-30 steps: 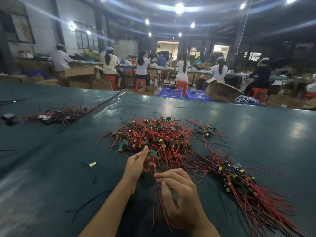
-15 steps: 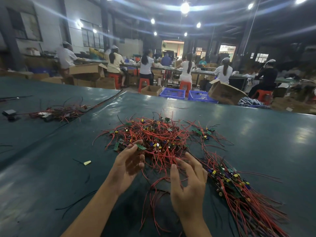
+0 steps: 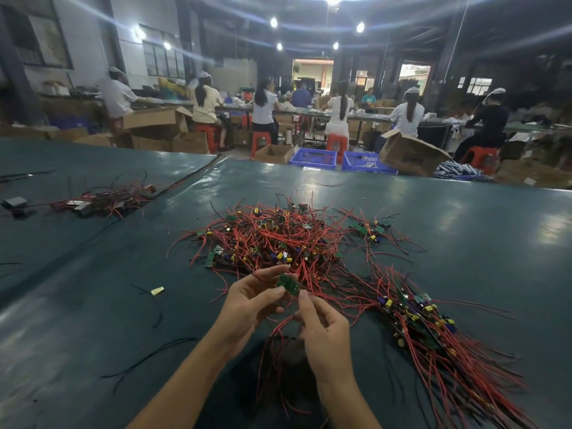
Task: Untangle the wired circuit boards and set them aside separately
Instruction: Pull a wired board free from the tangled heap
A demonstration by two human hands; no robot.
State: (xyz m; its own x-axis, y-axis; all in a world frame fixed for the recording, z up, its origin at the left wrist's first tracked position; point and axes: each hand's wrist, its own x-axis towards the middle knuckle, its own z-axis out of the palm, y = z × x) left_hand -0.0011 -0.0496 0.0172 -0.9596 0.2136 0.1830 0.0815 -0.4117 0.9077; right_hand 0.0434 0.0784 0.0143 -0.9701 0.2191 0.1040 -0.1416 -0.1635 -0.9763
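Observation:
A tangled heap of red-wired circuit boards [image 3: 272,239] lies in the middle of the dark green table [image 3: 479,243]. A straighter bundle of wired boards [image 3: 433,329] lies to its right, wires trailing toward me. Above the table's near part I hold one small green circuit board [image 3: 288,283] between both hands. My left hand [image 3: 250,305] pinches its left side, thumb and forefinger curled round it. My right hand [image 3: 322,329] pinches its lower right corner. Red wires hang from the board down between my wrists.
A smaller pile of wires and dark parts [image 3: 102,199] lies at the far left. A small yellow scrap [image 3: 157,291] and loose black wires [image 3: 148,357] lie left of my hands. Beyond the table's far edge stand cardboard boxes [image 3: 411,156], blue crates [image 3: 312,157] and seated workers.
Both hands left the heap's near edge, lifted and came together, now holding one green board pulled out of the heap with its red wires trailing.

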